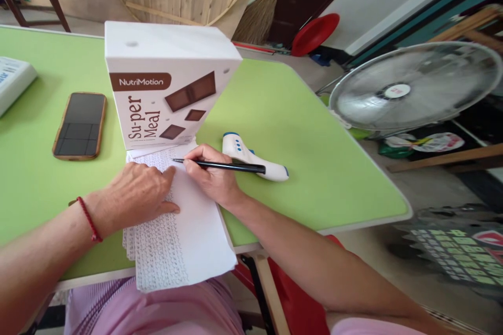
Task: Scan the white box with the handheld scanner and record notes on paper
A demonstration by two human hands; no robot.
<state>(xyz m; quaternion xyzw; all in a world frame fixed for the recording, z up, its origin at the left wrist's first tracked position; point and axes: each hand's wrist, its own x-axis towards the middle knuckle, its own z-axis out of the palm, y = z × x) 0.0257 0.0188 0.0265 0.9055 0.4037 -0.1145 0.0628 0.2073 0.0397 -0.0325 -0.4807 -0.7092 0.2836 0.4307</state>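
Note:
My right hand (pixel 214 175) grips a black pen (pixel 231 166), its tip at the paper just beyond my left fingertips. Under both hands lies a stack of white paper (pixel 200 251), its left part covered with rows of small handwritten marks and its right part blank. My left hand (pixel 141 191) rests flat on the sheet, fingers out and thumb apart, holding nothing. At the far end of the paper a white NutriMotion box (pixel 184 110) stands upright, touching or overlapping the sheets. A white and blue handheld thermometer (pixel 255 157) lies right of my right hand.
A phone (pixel 80 125) in a brown-edged case lies left of the box on the green table (pixel 314 167). A white box-like object (pixel 13 84) sits at the far left. Past the table's right edge stands a fan (pixel 412 86); a red stool (pixel 302 293) is below.

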